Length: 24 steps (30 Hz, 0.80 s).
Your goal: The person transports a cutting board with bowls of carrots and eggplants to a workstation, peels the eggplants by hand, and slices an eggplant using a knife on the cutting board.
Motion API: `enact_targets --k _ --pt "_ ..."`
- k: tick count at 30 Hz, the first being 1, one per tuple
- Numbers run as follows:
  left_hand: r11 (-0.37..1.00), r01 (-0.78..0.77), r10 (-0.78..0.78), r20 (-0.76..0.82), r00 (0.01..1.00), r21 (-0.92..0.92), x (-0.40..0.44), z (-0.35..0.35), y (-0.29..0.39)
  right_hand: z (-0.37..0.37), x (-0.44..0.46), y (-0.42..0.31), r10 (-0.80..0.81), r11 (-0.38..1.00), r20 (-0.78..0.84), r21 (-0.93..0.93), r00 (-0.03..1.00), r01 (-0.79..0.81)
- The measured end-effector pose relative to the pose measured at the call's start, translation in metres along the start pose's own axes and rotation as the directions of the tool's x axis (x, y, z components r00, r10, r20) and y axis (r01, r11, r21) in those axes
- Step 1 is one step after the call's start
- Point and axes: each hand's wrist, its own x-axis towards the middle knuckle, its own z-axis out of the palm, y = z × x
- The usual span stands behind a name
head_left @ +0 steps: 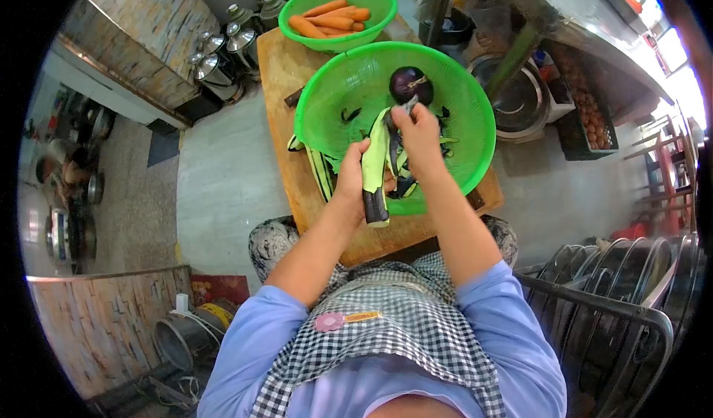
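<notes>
My left hand (353,184) is closed around a partly peeled eggplant (377,158), held tilted over the near side of a large green basket (308,113). Pale green flesh shows along most of it, and dark skin remains at the lower end. My right hand (420,139) is closed on a peeler (409,104), of which only a small grey part shows beyond the fingers. A dark strip of peel hangs beside the eggplant under that hand. Inside the basket lie a round dark purple eggplant (411,86) and several scraps of peel (405,188).
The basket rests on a wooden table (278,69). Behind it, a smaller green basket (386,9) holds several carrots (334,21). A peeled, striped eggplant (321,173) lies left of the large basket. Metal thermos flasks (215,69) stand left; a metal rack (594,299) is at right.
</notes>
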Motion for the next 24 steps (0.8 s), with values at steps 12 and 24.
enact_targets --k 12,24 --pt "-0.078 -0.228 -0.202 0.209 0.957 0.97 -0.12 -0.067 0.036 -0.101 -0.015 0.008 -0.263 0.464 0.292 -0.797 0.92 0.386" --pt "-0.438 -0.357 0.085 0.433 0.898 0.825 -0.062 -0.155 0.0 -0.085 -0.075 0.013 -0.109 0.418 0.333 -0.839 0.937 0.347"
